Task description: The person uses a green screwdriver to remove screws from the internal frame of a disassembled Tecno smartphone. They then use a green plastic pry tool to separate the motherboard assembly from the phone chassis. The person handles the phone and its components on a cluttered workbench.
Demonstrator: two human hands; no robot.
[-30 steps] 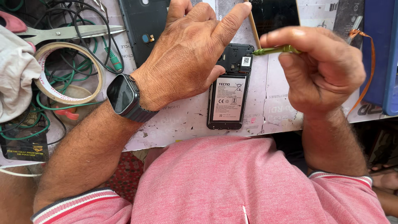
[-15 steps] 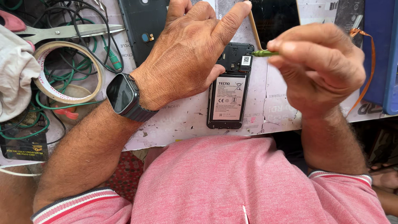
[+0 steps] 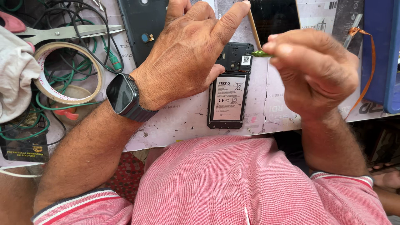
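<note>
We are pressing our left hand (image 3: 189, 54) flat on the opened phone (image 3: 228, 89), which is lying back-off on the worktop (image 3: 179, 121) at about twelve o'clock from our chest, fingers spread over its upper left and closing on nothing; our right hand (image 3: 312, 71), at three o'clock of the phone, is pinching a thin green-tipped tool (image 3: 260, 53) with fingers curled tight; we judge it best keeping the tip low and steady near the phone's top, and the holding hand firm so the phone is not sliding.

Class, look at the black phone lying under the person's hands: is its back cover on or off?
Off. The black phone lies face down with its white-labelled battery and upper circuitry exposed, steadied by the left hand.
</note>
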